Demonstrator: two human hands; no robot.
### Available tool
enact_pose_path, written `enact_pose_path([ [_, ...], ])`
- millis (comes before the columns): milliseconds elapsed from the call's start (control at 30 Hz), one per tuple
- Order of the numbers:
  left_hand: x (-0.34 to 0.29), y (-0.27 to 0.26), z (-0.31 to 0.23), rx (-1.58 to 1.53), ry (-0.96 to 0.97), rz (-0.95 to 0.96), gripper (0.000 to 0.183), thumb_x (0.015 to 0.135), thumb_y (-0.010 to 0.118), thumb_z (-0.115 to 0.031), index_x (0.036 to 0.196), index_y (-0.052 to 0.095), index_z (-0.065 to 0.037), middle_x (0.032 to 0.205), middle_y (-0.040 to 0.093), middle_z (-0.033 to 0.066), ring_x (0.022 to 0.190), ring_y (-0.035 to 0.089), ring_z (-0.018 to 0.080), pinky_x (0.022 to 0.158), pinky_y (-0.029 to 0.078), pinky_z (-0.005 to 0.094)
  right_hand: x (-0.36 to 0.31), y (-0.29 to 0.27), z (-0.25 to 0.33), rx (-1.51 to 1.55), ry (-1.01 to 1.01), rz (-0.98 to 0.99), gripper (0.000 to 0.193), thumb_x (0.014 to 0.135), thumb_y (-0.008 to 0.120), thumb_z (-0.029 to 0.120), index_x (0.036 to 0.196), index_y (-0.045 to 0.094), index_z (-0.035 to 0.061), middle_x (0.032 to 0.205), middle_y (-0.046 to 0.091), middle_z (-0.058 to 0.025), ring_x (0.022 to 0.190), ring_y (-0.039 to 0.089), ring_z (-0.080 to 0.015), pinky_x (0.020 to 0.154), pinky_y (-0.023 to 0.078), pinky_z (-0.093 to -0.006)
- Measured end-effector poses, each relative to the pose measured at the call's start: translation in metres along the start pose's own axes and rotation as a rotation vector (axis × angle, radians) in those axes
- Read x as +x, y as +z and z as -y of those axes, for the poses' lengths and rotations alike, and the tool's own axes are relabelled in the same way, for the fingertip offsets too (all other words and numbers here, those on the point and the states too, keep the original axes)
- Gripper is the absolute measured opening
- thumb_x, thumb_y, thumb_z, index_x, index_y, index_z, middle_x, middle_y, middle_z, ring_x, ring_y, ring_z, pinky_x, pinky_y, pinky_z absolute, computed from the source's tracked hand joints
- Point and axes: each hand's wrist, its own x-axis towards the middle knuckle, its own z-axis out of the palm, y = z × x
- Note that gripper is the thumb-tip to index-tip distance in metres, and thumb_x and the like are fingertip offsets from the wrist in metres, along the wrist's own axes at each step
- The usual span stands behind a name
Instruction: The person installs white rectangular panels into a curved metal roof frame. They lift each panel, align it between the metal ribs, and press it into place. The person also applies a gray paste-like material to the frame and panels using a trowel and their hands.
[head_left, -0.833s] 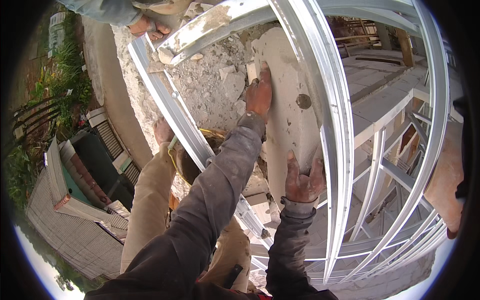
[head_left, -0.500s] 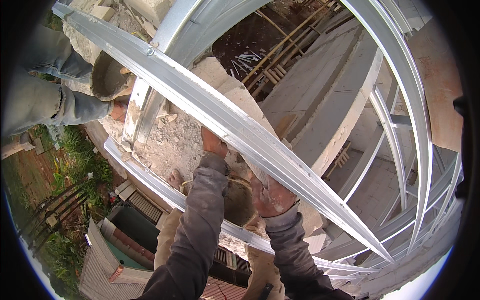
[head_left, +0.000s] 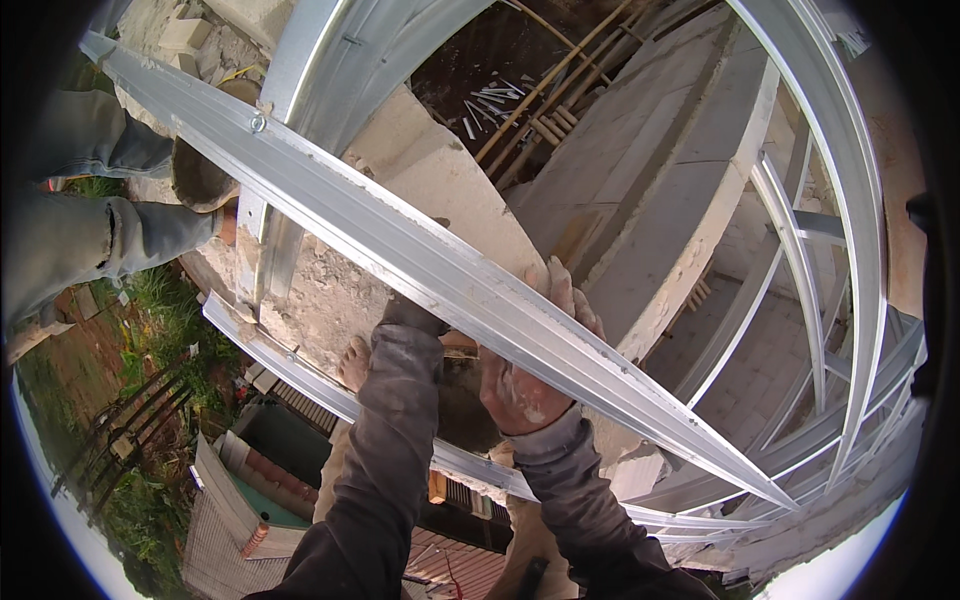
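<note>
A long silver metal channel [head_left: 430, 255] crosses diagonally in front of both hands. My left sleeve [head_left: 395, 390] reaches up to it, and the left hand is hidden behind the metal, so its fingers do not show. My right hand [head_left: 523, 395], dusted with mortar, passes under the channel. Its fingers come out on the far side, stretched along the edge of a pale wall block [head_left: 440, 180]. A round mortar bucket [head_left: 465, 405] sits between my forearms, partly covered.
At left stands a co-worker in torn jeans [head_left: 60, 240], beside another mortar bucket [head_left: 200, 175]. Curved metal trusses [head_left: 835, 140] fill the right. Beyond the wall is a deep drop with bamboo poles [head_left: 555, 80]. Roofs and greenery lie far below. My bare foot [head_left: 354, 362] rests on the rough ledge.
My left hand has gone out of sight behind the channel. The right hand has moved up and forward, and its fingers now show past the metal. The view has shifted slightly.
</note>
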Motion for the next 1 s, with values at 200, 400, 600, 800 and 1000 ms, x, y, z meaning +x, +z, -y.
enact_pose_path([
  [200, 0.019, 0.011, 0.006, 0.135, 0.036, -0.058, 0.05, 0.096, 0.033, -0.039, 0.121, 0.05, 0.001, 0.114, 0.057, 0.0175, 0.104, 0.056, 0.0293, 0.089, 0.046, 0.0372, -0.009, 0.012, -0.004, -0.034, -0.016, 0.066, 0.052, 0.086, 0.052, 0.03, 0.13, 0.046, 0.0026, 0.133, 0.041, -0.0238, 0.114, 0.047, -0.0389, 0.092, 0.037, -0.0502],
  [400, 0.029, 0.04, -0.005, 0.321, 0.089, -0.158, 0.055, 0.097, 0.03, -0.042, 0.121, 0.05, 0.003, 0.116, 0.057, 0.0207, 0.105, 0.055, 0.0323, 0.091, 0.044, 0.0386, -0.049, 0.008, -0.012, -0.275, -0.071, 0.095, 0.072, 0.08, 0.066, 0.039, 0.132, 0.04, -0.0039, 0.127, 0.046, -0.0284, 0.114, 0.047, -0.0453, 0.097, 0.035, -0.0525],
  [600, -0.014, 0.077, -0.014, 0.604, 0.031, -0.371, 0.069, 0.096, 0.024, -0.046, 0.13, 0.037, 0.012, 0.135, 0.035, 0.0339, 0.128, 0.031, 0.0438, 0.109, 0.023, 0.0419, -0.096, -0.043, -0.045, -0.188, -0.009, 0.223, 0.095, 0.069, 0.075, 0.046, 0.139, 0.031, -0.0015, 0.136, 0.037, -0.0283, 0.124, 0.038, -0.0432, 0.1, 0.035, -0.0517],
  [800, -0.029, 0.083, -0.01, 0.512, 0.009, -0.345, 0.071, 0.095, 0.024, -0.047, 0.133, 0.033, 0.012, 0.137, 0.034, 0.0333, 0.13, 0.029, 0.0433, 0.11, 0.021, 0.0418, -0.114, -0.04, -0.072, 0.016, -0.081, 0.216, 0.09, 0.064, 0.081, 0.023, 0.138, 0.033, 0.006, 0.139, 0.037, -0.0245, 0.12, 0.042, -0.0448, 0.096, 0.037, -0.0573],
  [1000, -0.023, 0.088, -0.006, 0.569, 0.007, -0.403, 0.071, 0.095, 0.025, -0.047, 0.135, 0.029, 0.011, 0.136, 0.034, 0.0329, 0.129, 0.031, 0.0425, 0.109, 0.022, 0.0425, -0.112, -0.031, -0.084, -0.007, -0.373, 0.034, 0.087, 0.067, 0.08, 0.018, 0.139, 0.032, 0.0157, 0.133, 0.042, -0.0246, 0.108, 0.052, -0.0402, 0.087, 0.045, -0.0529],
])
